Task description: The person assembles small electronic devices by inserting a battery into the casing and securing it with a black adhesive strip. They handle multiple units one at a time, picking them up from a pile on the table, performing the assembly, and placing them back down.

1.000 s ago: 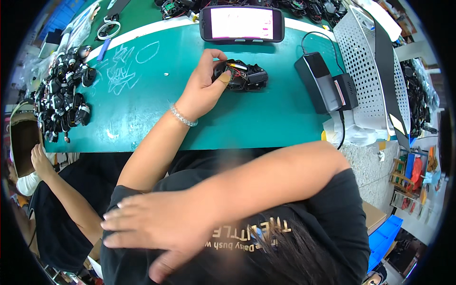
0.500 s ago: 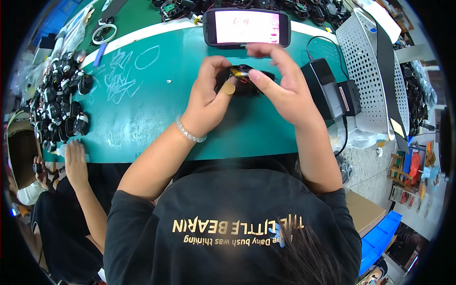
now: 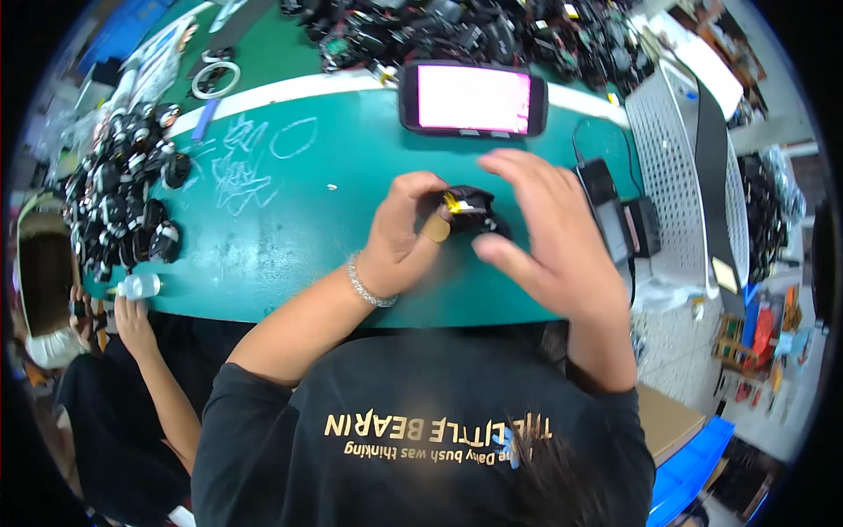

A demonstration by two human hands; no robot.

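Over the green tabletop, my left hand [image 3: 397, 239] grips a small black electronic device [image 3: 477, 198] between thumb and fingers. The device has a yellow taped part and a light strip on the side facing me; what exactly it is I cannot make out. A tan finger cot [image 3: 436, 229] covers the tip of my left thumb. My right hand [image 3: 562, 233] is just right of the device, apart from it, thumb and fingers spread and nothing in them. Part of the device's left side is hidden by my left fingers.
Beyond my hands lies a phone [image 3: 474, 99] with a lit screen. Black devices with wires [image 3: 492, 35] are heaped behind it. More black and white parts [image 3: 123, 193] pile up at left, near a co-worker's hand [image 3: 132, 323] and small bottle [image 3: 139, 285]. A white perforated basket [image 3: 672, 176] stands right.
My right hand has drawn away from the device, its thumb no longer against it. The device has turned in my left hand. The whole view has shifted, so the table sits lower.
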